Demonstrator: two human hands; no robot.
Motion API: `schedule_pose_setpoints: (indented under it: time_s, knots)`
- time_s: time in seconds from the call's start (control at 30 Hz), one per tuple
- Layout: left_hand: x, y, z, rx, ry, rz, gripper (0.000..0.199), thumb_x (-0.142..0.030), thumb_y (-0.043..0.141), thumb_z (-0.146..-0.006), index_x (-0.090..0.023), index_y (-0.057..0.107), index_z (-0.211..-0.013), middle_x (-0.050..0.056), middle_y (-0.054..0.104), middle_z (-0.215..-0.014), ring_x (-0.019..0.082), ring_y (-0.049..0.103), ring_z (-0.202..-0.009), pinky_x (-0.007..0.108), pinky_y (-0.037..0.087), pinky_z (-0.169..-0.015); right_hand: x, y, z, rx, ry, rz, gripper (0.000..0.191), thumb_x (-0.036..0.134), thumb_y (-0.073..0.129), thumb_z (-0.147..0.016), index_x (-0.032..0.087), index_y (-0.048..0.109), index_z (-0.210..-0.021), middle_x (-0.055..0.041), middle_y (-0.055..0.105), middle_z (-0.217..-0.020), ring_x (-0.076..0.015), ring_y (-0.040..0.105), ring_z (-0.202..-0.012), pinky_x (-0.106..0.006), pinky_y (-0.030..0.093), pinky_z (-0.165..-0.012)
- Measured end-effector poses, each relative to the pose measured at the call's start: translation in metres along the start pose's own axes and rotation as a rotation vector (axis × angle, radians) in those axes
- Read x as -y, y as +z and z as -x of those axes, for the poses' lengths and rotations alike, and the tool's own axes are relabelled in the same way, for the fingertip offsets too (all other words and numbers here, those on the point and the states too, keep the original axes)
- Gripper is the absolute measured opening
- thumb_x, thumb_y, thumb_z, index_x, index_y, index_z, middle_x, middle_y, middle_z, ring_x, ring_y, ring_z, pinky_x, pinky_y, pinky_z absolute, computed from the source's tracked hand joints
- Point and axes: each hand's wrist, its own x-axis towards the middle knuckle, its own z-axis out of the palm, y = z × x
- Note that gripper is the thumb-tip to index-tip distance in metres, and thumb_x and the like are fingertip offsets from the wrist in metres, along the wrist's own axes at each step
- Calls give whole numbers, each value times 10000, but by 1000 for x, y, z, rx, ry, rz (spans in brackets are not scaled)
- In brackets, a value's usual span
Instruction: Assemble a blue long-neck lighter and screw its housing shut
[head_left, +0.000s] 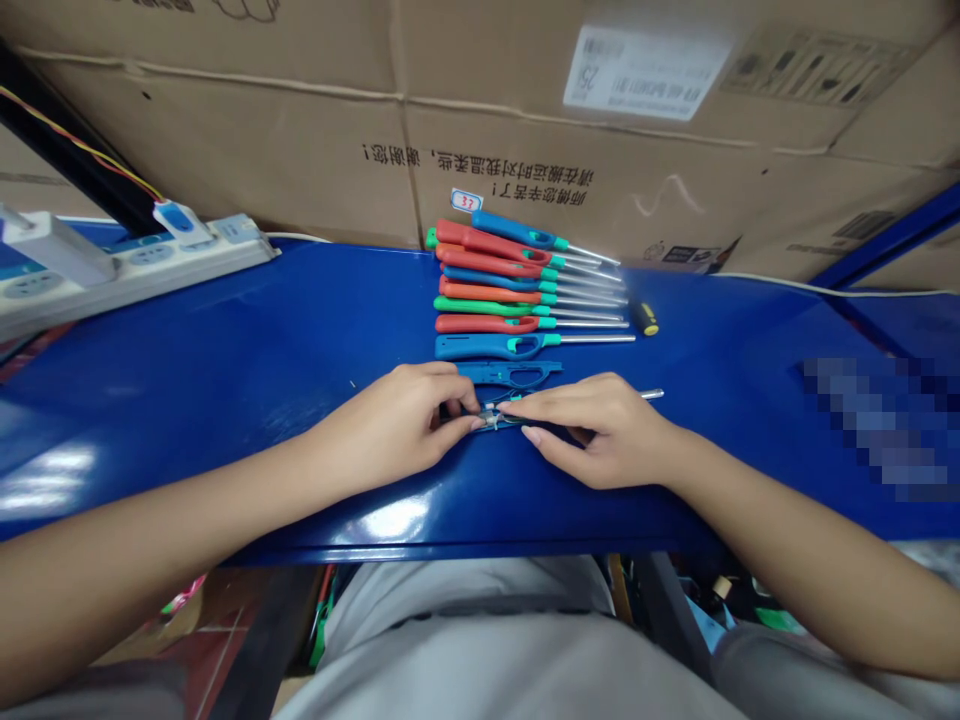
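Head view: lighters just beyond both hands.

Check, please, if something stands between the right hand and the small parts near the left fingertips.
Nothing visible stands in between. The right hand has its fingertips right at the small parts, facing the left hand. The blue half shell and the row of lighters lie farther back, out of the way.
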Motion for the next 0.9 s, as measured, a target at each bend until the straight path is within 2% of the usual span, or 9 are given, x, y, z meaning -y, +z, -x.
schedule_pose_setpoints:
  time_s: [0.13,0.23,0.47,0.53,0.6,0.67,0.77,0.9]
  knots:
    - [1,0,0,-4,8,-9,86,-206,648,-950,-173,712,-901,23,694,-850,157,641,-765,263,459,-696,-2,1,1,60,-33,59,285,191,600,-959,212,742,-1205,-11,798,-1155,-163,788,-980,-244,610,-741]
    - [1,1,-1,-11,13,-16,88,-202,646,-950,-169,712,-901,23,690,-850,157,639,-751,266,461,-689,0,3,3,59,-64,106,281,196,605,-957,217,736,-1204,-9,801,-1149,-166,788,-986,-241,604,-712]
    - [0,1,3,-6,28,-85,134,-237,615,-979,-185,738,-967,41,706,-955,175,676,-802,287,504,-718,-2,-2,-1,65,-27,45,304,181,565,-978,198,700,-1249,-61,769,-1233,-182,752,-1089,-281,607,-863]
    - [-1,0,5,2,44,-134,161,-254,597,-993,-208,751,-1008,37,712,-986,181,691,-824,298,521,-735,-6,-9,-3,7,-6,20,277,176,569,-978,188,706,-1217,-76,776,-1173,-163,756,-950,-271,594,-793]
    - [-2,-2,8,-7,56,-215,171,-265,595,-993,-223,752,-1045,36,715,-1007,194,703,-841,309,532,-734,-10,-18,-5,-16,40,-2,221,189,593,-974,180,718,-1156,-69,773,-1067,-131,699,-751,-260,557,-695]
    - [-3,-2,9,-52,87,-289,172,-279,600,-986,-215,739,-1065,43,713,-1024,218,706,-882,327,544,-738,-13,-25,-6,26,76,-19,160,200,618,-966,179,721,-1086,-51,752,-997,-114,629,-673,-256,519,-662]
    - [-5,0,8,-132,192,-319,188,-277,585,-992,-183,704,-1104,68,702,-1065,252,674,-996,375,564,-828,-15,-29,-6,127,114,-23,108,201,635,-955,177,707,-1032,-44,719,-993,-120,607,-722,-251,485,-680]
    - [-3,7,5,-99,319,-297,252,-239,534,-1025,-165,655,-1233,103,673,-1201,261,625,-1108,423,545,-968,-14,-25,-6,254,177,7,113,206,665,-933,182,681,-1042,-36,688,-999,-131,581,-748,-249,436,-660]
